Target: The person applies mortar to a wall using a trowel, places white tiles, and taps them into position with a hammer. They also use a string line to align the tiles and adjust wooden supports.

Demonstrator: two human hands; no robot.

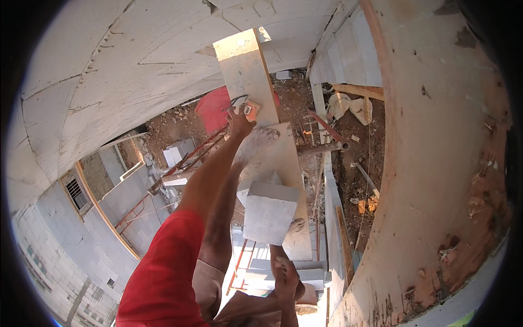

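My left hand [241, 121] reaches far forward over the plank walkway, its fingers partly stretched out. It is right beside a small orange-brown tool [251, 110] with a pale opening in its middle; its exact kind is unclear. A thin black curved piece [235, 100] lies at my fingertips. Whether they touch it I cannot tell. Low in the view, my right hand [287, 277] hangs next to my bent leg, fingers loosely bent, with nothing visible in it. A light grey building block [271, 212] rests on the planks between my feet, with another block partly hidden behind it.
The narrow wooden plank [245, 71] runs away from me above rubble ground. A grey block wall [131, 49] rises at left, and a pale curved surface [436, 136] at right. Red scaffold tubes [201, 150] and a pipe [327, 147] flank the planks. More blocks [283, 275] lie below.
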